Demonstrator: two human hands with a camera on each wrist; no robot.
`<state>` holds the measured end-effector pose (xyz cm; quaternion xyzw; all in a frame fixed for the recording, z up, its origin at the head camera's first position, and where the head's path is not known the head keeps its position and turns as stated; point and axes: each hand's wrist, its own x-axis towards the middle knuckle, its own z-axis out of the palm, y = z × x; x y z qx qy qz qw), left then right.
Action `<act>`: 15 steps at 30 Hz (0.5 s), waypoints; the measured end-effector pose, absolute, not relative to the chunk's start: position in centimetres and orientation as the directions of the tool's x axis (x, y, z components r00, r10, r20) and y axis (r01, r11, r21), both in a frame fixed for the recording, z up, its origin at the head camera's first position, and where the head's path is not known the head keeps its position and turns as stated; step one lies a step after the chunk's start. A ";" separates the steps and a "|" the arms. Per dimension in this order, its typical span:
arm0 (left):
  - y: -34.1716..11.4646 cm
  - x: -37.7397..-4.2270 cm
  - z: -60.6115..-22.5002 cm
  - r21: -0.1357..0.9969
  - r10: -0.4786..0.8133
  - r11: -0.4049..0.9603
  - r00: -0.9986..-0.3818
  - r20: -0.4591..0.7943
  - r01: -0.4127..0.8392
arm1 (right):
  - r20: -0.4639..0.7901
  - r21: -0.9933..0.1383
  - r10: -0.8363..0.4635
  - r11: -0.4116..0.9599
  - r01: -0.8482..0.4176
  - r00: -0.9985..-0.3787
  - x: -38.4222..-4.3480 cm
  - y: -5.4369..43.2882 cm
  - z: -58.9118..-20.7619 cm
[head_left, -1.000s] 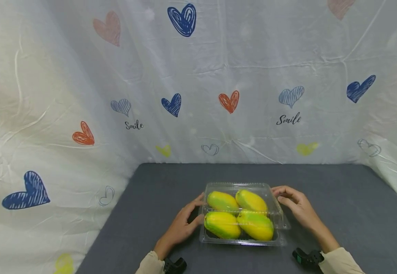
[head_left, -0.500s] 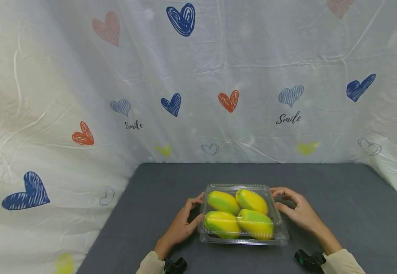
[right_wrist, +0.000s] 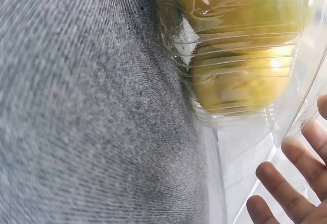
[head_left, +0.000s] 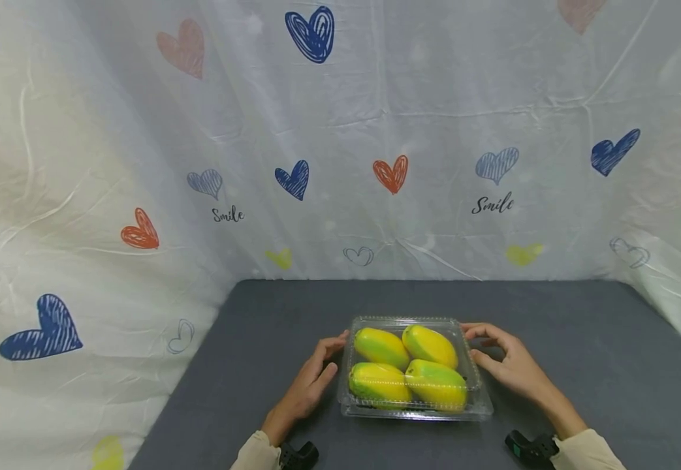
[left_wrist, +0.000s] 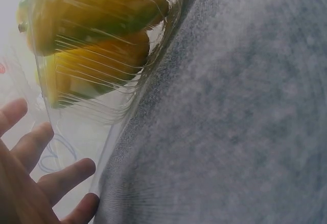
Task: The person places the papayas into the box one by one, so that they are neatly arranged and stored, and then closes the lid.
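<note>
A clear plastic clamshell container (head_left: 416, 412) sits on the grey table with its lid lying down over the base. Several yellow-green mangoes (head_left: 436, 384) show through the lid in two rows. At the container's left side is my left hand (head_left: 305, 386), fingers spread and extended; its thumb stands a little apart from the wall. My right hand (head_left: 516, 365) is at the opposite side, fingers loosely bent, fingertips by the far right corner. In the right wrist view, fingertips (right_wrist: 292, 144) are close to the lid's rim; whether they touch it I cannot tell.
The grey cloth-covered table (head_left: 281, 313) stretches out around the container. Behind and to the left hangs a white curtain (head_left: 246, 130) printed with hearts and words. Each wrist carries a black strapped device (head_left: 531, 447).
The lid, raised at its front a second ago, has come down over the base. My left thumb has moved off the container's side. The right hand stays at the right edge.
</note>
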<state>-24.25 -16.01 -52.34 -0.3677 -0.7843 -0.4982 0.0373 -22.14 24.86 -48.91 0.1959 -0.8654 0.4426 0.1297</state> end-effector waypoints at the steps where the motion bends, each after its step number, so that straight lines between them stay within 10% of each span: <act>1: -16.0 -24.2 -52.3 0.757 0.541 0.235 -0.729 0.419 0.610 | 0.398 -0.713 -0.227 0.533 -0.455 -0.889 -22.1 24.8 -48.9; 15: -15.8 -23.8 -51.8 0.770 0.576 0.277 -0.740 0.346 0.575 | 0.415 -0.719 -0.336 0.448 -0.531 -0.845 -20.8 25.5 -48.3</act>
